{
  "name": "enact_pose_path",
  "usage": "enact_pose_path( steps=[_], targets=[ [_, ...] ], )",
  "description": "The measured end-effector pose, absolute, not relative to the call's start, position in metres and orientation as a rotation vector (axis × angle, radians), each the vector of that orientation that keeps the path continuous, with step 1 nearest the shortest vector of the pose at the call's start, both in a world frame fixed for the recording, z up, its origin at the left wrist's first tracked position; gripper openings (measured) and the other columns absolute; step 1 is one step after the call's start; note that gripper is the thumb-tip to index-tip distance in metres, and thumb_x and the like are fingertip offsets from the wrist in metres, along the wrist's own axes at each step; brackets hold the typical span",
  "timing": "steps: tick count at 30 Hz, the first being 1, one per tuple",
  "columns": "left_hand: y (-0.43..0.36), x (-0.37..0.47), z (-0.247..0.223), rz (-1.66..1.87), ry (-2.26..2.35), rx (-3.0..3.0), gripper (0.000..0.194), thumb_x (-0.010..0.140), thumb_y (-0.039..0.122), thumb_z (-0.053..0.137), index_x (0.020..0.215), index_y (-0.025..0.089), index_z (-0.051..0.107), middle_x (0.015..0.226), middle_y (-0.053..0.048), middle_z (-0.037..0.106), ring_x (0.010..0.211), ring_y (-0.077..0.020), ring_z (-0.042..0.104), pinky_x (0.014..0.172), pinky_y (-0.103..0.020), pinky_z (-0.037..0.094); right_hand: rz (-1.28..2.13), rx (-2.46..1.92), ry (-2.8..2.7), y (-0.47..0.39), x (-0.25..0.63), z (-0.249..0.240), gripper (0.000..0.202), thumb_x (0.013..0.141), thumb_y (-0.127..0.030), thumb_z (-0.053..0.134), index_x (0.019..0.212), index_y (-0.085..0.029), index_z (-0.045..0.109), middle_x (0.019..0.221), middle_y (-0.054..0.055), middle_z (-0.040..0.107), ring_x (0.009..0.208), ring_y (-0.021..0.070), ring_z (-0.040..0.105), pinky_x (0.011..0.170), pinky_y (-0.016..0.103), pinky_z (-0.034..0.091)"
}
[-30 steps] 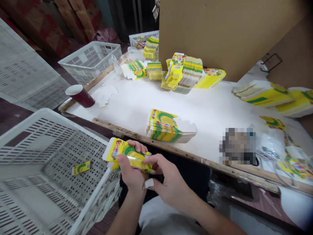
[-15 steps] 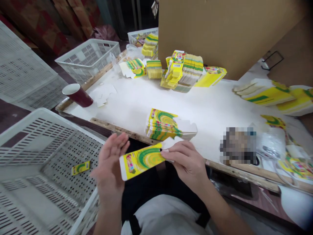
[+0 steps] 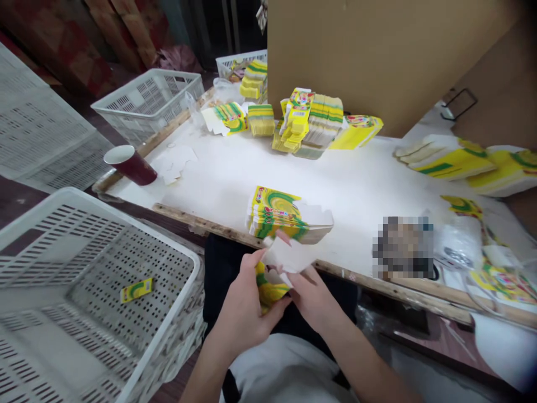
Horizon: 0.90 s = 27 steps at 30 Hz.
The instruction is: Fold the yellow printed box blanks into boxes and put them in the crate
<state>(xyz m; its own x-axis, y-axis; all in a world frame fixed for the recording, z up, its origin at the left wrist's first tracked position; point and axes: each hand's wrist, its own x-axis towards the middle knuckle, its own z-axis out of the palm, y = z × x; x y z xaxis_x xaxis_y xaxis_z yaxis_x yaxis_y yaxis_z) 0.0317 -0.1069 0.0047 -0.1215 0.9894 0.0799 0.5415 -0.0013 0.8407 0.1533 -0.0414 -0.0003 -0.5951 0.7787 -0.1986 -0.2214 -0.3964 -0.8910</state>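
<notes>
Both hands hold one yellow and green carton (image 3: pixel 271 290) over my lap, just in front of the table edge. My left hand (image 3: pixel 247 305) wraps around its printed body, thumb on the near side. At the carton's white end flaps, my right hand (image 3: pixel 308 288) grips with its fingers; the flaps stand up and hide some fingertips. Right behind the hands, a stack of flat cartons (image 3: pixel 277 210) lies on the white table (image 3: pixel 213 179), printed side up, white flaps pointing right. One small yellow carton (image 3: pixel 136 290) lies inside the white plastic crate (image 3: pixel 168 305) at my left.
A maroon cup (image 3: pixel 131 165) lies tipped near the table's left edge beside paper scraps (image 3: pixel 176 165). Bundled cartons (image 3: pixel 310 123) stand at the back against a large cardboard box (image 3: pixel 377 61). More cartons (image 3: pixel 453 159) and a plastic-wrapped item (image 3: pixel 459 243) are at the right.
My left hand, open and apart before, has come right and closed around the carton. The carton has turned from lying lengthwise to flaps up between both hands.
</notes>
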Motion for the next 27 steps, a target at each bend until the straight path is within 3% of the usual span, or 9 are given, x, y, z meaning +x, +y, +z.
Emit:
enact_pose_path(
  steps=[4,6,10,13,17,19,21,24,27],
  targets=[
    [-0.110,0.031,-0.003,1.078,1.712,1.820,0.068,0.071,0.012,0.059,0.128,0.021,0.024,0.108,-0.009,0.047,0.096,-0.0201,0.055,0.080,-0.033,0.049,2.423,-0.724,-1.066,-0.036,0.151,0.001,0.056,0.075,-0.031,0.065,0.129,-0.023,0.051,0.125,0.006,0.061,0.120,0.0238,0.052,0.107,0.043,0.033],
    [-0.110,0.033,-0.007,1.148,1.727,1.830,0.065,0.069,0.010,0.059,0.124,0.022,0.027,0.105,-0.007,0.046,0.092,-0.0186,0.055,0.076,-0.032,0.049,2.387,-0.781,-1.079,-0.035,0.150,0.000,0.062,0.074,-0.042,0.067,0.130,-0.022,0.050,0.125,0.007,0.061,0.118,0.0244,0.054,0.105,0.042,0.036],
    [-0.109,0.035,-0.010,1.135,1.722,1.742,0.049,0.065,0.009,0.058,0.107,0.023,0.036,0.100,-0.004,0.044,0.090,-0.0179,0.055,0.075,-0.031,0.048,2.173,-0.794,-1.252,-0.040,0.152,-0.004,0.072,0.083,-0.060,0.048,0.141,-0.021,0.034,0.132,0.011,0.055,0.122,0.0242,0.051,0.104,0.042,0.039],
    [-0.109,0.035,-0.010,1.041,1.667,1.646,0.054,0.066,0.016,0.061,0.111,0.023,0.032,0.099,-0.004,0.045,0.081,-0.0161,0.057,0.067,-0.029,0.050,1.823,-0.660,-1.754,-0.042,0.158,-0.004,0.066,0.088,-0.041,0.052,0.145,-0.024,0.024,0.144,0.008,0.042,0.132,0.0216,0.039,0.110,0.040,0.030],
    [-0.107,0.034,-0.015,1.031,1.830,1.662,0.079,0.065,0.017,0.063,0.130,0.018,0.017,0.121,-0.016,0.039,0.102,-0.0242,0.055,0.080,-0.038,0.051,1.425,-0.632,-2.062,-0.034,0.165,-0.007,0.051,0.088,-0.015,0.045,0.137,-0.027,0.042,0.145,0.004,0.041,0.132,0.0189,0.039,0.111,0.037,0.031],
    [-0.105,0.030,-0.016,0.968,1.982,1.702,0.070,0.065,0.013,0.061,0.127,0.018,0.029,0.122,-0.015,0.042,0.110,-0.0283,0.050,0.088,-0.045,0.047,1.355,-0.787,-1.944,-0.028,0.166,-0.011,0.048,0.089,-0.013,0.042,0.135,-0.026,0.045,0.139,0.005,0.048,0.127,0.0188,0.047,0.108,0.037,0.036],
    [-0.104,0.023,-0.016,0.902,2.060,1.721,0.056,0.067,0.012,0.059,0.119,0.021,0.041,0.115,-0.011,0.051,0.108,-0.0282,0.052,0.090,-0.047,0.045,1.330,-0.883,-1.885,-0.024,0.167,-0.013,0.053,0.089,-0.016,0.046,0.140,-0.024,0.037,0.139,0.008,0.048,0.127,0.0210,0.047,0.106,0.041,0.037],
    [-0.104,0.011,-0.013,0.920,2.023,1.733,0.049,0.068,0.017,0.063,0.114,0.022,0.048,0.106,-0.009,0.059,0.098,-0.0253,0.057,0.085,-0.042,0.049,1.286,-0.767,-2.145,-0.022,0.169,-0.013,0.073,0.082,-0.019,0.060,0.145,-0.022,0.024,0.149,0.013,0.031,0.136,0.0271,0.031,0.107,0.045,0.033],
    [-0.104,0.003,-0.009,0.955,1.989,1.740,0.053,0.063,0.016,0.066,0.113,0.021,0.051,0.105,-0.008,0.062,0.096,-0.0242,0.059,0.083,-0.038,0.051,1.157,-0.701,-2.369,-0.021,0.171,-0.012,0.065,0.083,-0.008,0.050,0.143,-0.023,0.030,0.152,0.014,0.024,0.136,0.0259,0.031,0.105,0.041,0.038]
  ],
)
